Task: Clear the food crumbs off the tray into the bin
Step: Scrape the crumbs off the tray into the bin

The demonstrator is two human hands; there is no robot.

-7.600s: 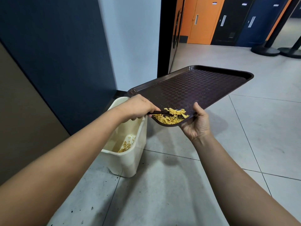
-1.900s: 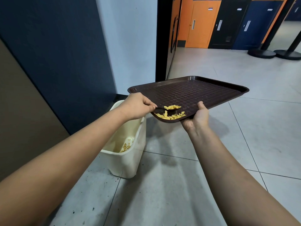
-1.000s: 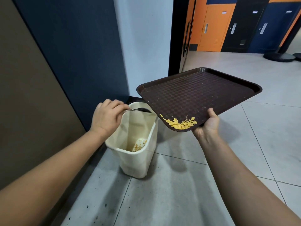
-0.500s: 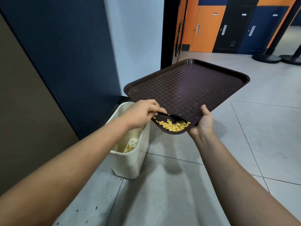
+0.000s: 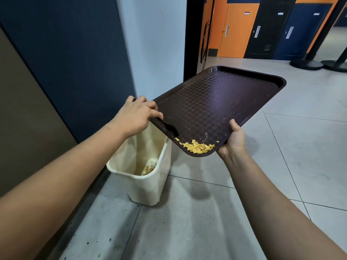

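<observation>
Half a second back my left hand [image 5: 138,114] had the spoon [image 5: 170,128] right in the crumbs [image 5: 197,147] — now it's up at the tray [image 5: 216,102] edge, fingers curled round the handle. Crumbs sit in the low corner, not yet tipped. Right hand [image 5: 233,140] grips that corner. Bin [image 5: 144,184] below holds a few scraps.

Tilted tray [image 5: 216,102], crumbs [image 5: 198,147] above bin [image 5: 142,186]

Spoon [image 5: 170,128] handle hidden under left hand [image 5: 136,117].
</observation>
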